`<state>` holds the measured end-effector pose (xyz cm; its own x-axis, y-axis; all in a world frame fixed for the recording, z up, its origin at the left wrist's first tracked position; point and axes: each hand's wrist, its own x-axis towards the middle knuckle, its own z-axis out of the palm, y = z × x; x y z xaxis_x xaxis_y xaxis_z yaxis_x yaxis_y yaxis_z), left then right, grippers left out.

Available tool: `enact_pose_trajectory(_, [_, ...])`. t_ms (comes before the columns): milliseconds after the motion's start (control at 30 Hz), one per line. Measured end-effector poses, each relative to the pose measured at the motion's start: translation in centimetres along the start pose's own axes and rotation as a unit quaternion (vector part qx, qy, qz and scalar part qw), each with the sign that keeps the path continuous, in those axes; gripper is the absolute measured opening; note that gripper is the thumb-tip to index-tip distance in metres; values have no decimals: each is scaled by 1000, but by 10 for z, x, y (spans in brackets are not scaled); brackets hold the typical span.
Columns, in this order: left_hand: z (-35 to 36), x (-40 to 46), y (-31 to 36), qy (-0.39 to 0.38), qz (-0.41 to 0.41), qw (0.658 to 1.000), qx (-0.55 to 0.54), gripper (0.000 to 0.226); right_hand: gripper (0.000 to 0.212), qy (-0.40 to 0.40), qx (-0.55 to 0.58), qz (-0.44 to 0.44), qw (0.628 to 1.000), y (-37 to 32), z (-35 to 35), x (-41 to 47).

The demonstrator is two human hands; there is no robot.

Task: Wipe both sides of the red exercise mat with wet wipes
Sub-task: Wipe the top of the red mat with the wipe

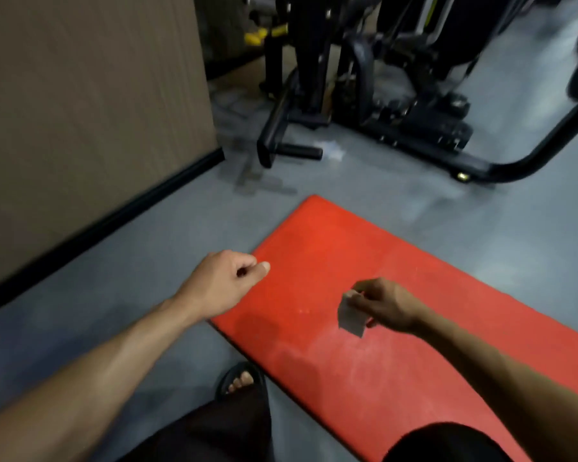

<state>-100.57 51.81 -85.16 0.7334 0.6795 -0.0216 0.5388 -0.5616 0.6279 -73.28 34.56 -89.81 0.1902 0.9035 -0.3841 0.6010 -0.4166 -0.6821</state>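
The red exercise mat (341,258) lies flat on the grey floor, running from the centre toward the lower right. My right hand (386,303) hovers above the mat's middle and pinches a small folded wet wipe (351,316) that hangs below its fingers. My left hand (226,283) is above the mat's left edge with its fingers curled into a loose fist and nothing in it. Pale smears show on the mat's surface near me.
A brown wall panel (90,111) with a black skirting stands at the left. Black gym machines (374,95) fill the back. A crumpled white scrap (332,151) lies by a machine foot. My sandalled foot (242,378) rests beside the mat's near edge.
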Motion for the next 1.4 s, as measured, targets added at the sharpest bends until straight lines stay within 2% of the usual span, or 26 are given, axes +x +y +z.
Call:
enact_pose_trajectory(100, [-53, 4, 44, -45, 19, 999, 11, 56, 24, 62, 122, -53, 989, -79, -37, -17])
enact_pose_trajectory(200, [-89, -2, 83, -94, 20, 995, -6, 47, 34, 94, 278, -71, 953, -139, -40, -37])
enact_pose_trajectory(300, [-102, -15, 109, -111, 1, 992, -53, 39, 35, 107, 379, -71, 917, -163, -15, -55])
enact_pose_trajectory(400, [-99, -35, 122, -96, -31, 993, -61, 36, 43, 114, 448, -78, 883, -166, 9, -67])
enact_pose_trajectory(500, [-94, -54, 129, -112, -71, 989, -71, 43, 54, 125, 459, -84, 875, -165, 18, -72])
enact_pose_trajectory(567, [-93, -61, 133, -120, -79, 989, -37, 50, 63, 120, 456, -95, 877, -170, 23, -75])
enact_pose_trajectory(600, [-93, -63, 133, -110, -80, 991, 2, 52, 60, 112, 454, -102, 878, -173, 26, -76])
enact_pose_trajectory(667, [-90, -67, 129, -84, -77, 992, 49, 51, 42, 86, 451, -128, 879, -176, 31, -77])
enact_pose_trajectory(700, [-88, -69, 123, -75, -73, 994, 32, 51, 33, 76, 444, -141, 882, -179, 33, -77])
enact_pose_trajectory(767, [-83, -74, 112, -65, -75, 991, -87, 41, 29, 73, 435, -153, 884, -185, 36, -74])
enact_pose_trajectory(833, [-78, -77, 97, -60, -90, 969, -224, 24, 34, 89, 426, -148, 888, -189, 39, -66])
enact_pose_trajectory(933, [-77, -72, 78, -22, -106, 943, -314, 16, 44, 106, 397, -141, 901, -190, 42, -52])
enact_pose_trajectory(1000, [-79, -66, 64, 9, -137, 909, -394, 13, 52, 112, 380, -126, 910, -186, 42, -43])
enact_pose_trajectory(1067, [-76, -65, 50, 14, -157, 890, -428, 12, 63, 108, 375, -112, 914, -182, 45, -37])
enact_pose_trajectory(1167, [-63, -71, 35, -5, -170, 877, -449, 19, 62, 84, 390, -78, 914, -184, 55, -31])
enact_pose_trajectory(1300, [-63, -62, 29, 39, -167, 868, -465, 20, 45, 40, 436, -12, 899, -191, 59, -27])
enact_pose_trajectory(1400, [-72, -57, 27, 42, -177, 849, -497, 8, 20, 78, 425, -8, 902, -207, 63, -26])
